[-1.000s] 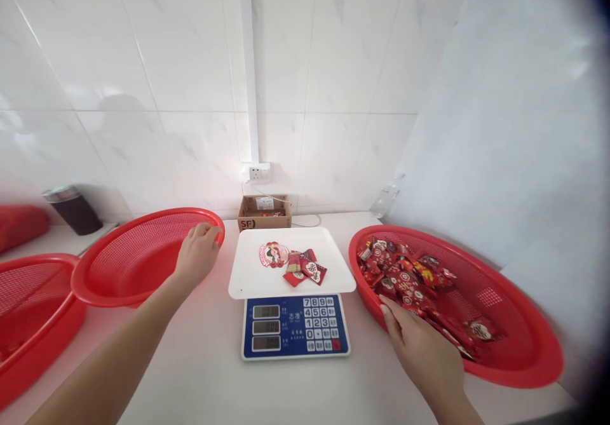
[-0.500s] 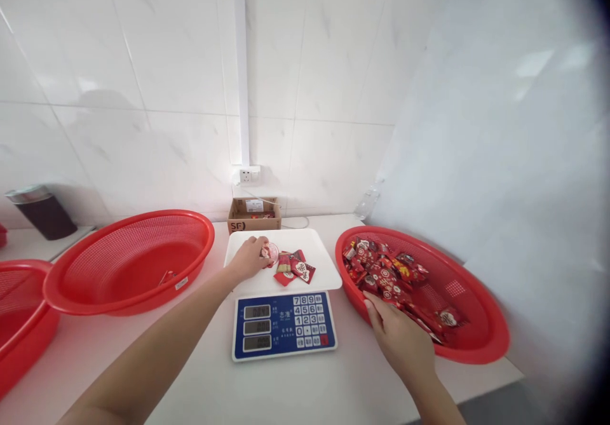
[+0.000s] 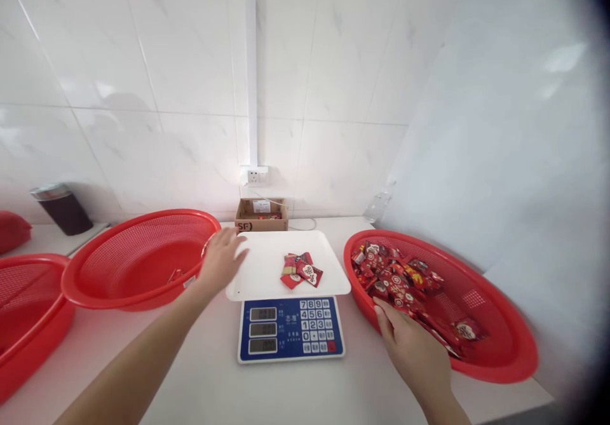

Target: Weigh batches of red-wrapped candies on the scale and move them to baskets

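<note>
My left hand (image 3: 222, 261), slightly blurred, is over the right rim of the left red basket (image 3: 138, 218), thumb and fingers apart. A small red-and-white packet (image 3: 205, 246) shows just beyond its fingers; whether they touch it I cannot tell. On the white pan (image 3: 262, 263) of a digital scale (image 3: 291, 330) several red snack packets (image 3: 301, 270) lie in a small pile. My right hand (image 3: 414, 352) is closed over the near-left rim of the right red basket (image 3: 505, 366), its fingers partly hidden. Many red packets (image 3: 398, 285) fill that basket's left side.
An open cardboard box (image 3: 262, 224) stands behind the scale, below a wall socket (image 3: 254, 177). A third red basket (image 3: 33, 323) is at the far left. A dark cup with a metal lid (image 3: 64, 209) stands near the wall. One red packet (image 3: 176, 275) lies in the left basket.
My left hand has moved left from the pan to the left basket's rim, and the round pinkish packet it held is off the pan. My right hand stays at its basket; the view has shifted slightly.
</note>
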